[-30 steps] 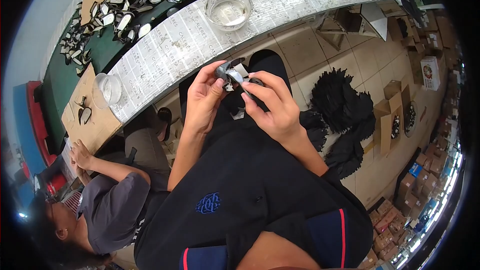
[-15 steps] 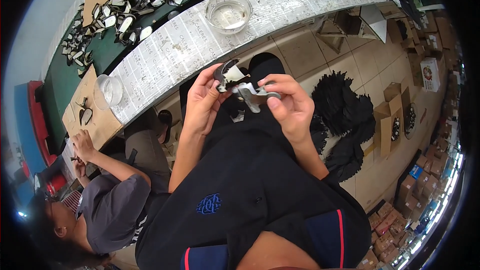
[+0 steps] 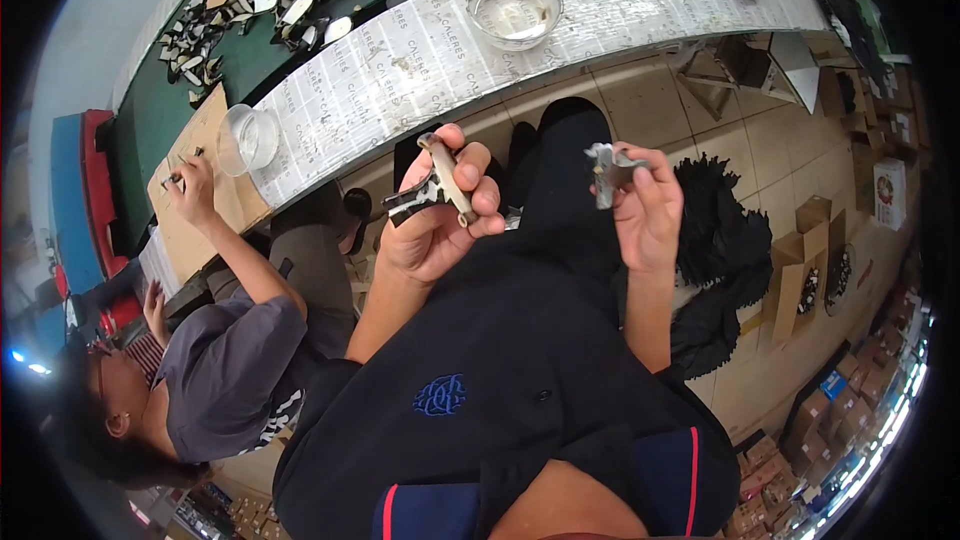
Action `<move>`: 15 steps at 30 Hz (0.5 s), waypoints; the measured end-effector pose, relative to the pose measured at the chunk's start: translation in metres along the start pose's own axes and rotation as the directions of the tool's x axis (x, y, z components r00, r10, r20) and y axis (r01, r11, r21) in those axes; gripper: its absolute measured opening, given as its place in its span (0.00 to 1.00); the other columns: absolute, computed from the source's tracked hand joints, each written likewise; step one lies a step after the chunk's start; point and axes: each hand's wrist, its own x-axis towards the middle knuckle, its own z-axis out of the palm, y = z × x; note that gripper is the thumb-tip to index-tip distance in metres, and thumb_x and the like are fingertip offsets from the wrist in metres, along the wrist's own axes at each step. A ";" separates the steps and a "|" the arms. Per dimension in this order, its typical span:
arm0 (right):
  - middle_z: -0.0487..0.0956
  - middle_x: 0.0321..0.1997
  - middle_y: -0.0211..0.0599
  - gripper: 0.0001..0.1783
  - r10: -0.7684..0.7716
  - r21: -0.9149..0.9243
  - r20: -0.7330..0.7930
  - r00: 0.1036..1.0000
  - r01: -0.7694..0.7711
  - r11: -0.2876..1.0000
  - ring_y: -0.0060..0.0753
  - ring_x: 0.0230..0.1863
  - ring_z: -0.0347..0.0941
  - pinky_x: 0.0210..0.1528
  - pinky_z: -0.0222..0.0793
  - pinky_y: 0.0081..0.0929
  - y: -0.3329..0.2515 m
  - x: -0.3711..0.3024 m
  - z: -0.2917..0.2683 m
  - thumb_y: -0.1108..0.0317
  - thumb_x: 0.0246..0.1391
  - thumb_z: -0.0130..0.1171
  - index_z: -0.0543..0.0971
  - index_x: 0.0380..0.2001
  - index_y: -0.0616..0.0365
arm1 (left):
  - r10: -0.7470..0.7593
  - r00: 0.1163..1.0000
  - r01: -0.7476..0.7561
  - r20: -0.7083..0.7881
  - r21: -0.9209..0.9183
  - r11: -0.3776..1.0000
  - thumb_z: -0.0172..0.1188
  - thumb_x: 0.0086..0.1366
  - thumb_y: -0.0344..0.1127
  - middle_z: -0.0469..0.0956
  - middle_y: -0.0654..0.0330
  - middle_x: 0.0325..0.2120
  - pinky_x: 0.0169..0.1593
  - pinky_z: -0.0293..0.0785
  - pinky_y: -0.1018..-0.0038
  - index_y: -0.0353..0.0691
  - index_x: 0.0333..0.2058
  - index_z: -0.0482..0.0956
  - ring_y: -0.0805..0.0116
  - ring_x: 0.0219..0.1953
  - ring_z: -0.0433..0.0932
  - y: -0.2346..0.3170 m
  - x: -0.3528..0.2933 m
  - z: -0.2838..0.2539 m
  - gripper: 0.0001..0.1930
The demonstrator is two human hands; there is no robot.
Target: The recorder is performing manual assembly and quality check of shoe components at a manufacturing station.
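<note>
My left hand [image 3: 437, 210] is closed around a small black shoe part [image 3: 447, 180] with a beige strip along its side. The strip faces up between my thumb and fingers, and black flaps stick out toward the left. Over to the right, my right hand [image 3: 648, 202] pinches a thin grey, curved piece [image 3: 605, 176] with a ragged whitish top; its exact kind cannot be made out. The two held things are apart, both above my lap.
A paper-covered bench edge [image 3: 400, 70] curves in front, bearing a clear glass bowl [image 3: 515, 8] and a clear plastic tub [image 3: 250, 138]. Many similar shoe parts [image 3: 300, 8] lie on a green surface. A co-worker [image 3: 235, 340] sits at left. Black fringed material [image 3: 725, 240] is on the floor.
My hands, together over the shoe part before, have moved apart. The left one has turned the part so its beige strip faces up; the right one has drawn away to the right with the grey piece.
</note>
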 end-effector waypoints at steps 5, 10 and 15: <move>0.78 0.49 0.42 0.10 -0.065 -0.564 0.066 0.996 0.091 0.821 0.31 0.43 0.79 0.40 0.80 0.27 0.047 0.050 -0.021 0.74 0.59 0.62 0.78 0.43 0.67 | 0.015 1.000 -0.015 -0.005 0.013 1.000 0.61 0.59 0.16 0.69 0.56 0.43 0.53 0.82 0.53 0.42 0.57 0.63 0.54 0.48 0.77 0.000 0.000 0.006 0.29; 0.78 0.46 0.39 0.09 -0.157 -0.757 0.120 0.980 0.193 0.624 0.24 0.40 0.78 0.40 0.79 0.21 0.070 0.046 -0.018 0.77 0.57 0.62 0.80 0.42 0.68 | 0.082 0.996 -0.075 -0.036 0.160 0.984 0.63 0.61 0.20 0.69 0.58 0.43 0.53 0.83 0.55 0.43 0.57 0.64 0.56 0.49 0.77 0.008 -0.008 0.002 0.28; 0.79 0.45 0.40 0.11 -0.231 -0.721 0.102 0.968 0.232 0.653 0.26 0.39 0.80 0.41 0.80 0.23 0.060 0.043 -0.009 0.76 0.56 0.64 0.80 0.42 0.67 | 0.169 0.971 -0.129 -0.167 0.228 0.965 0.63 0.65 0.26 0.69 0.58 0.44 0.53 0.83 0.58 0.41 0.58 0.63 0.59 0.49 0.77 0.017 -0.018 -0.006 0.26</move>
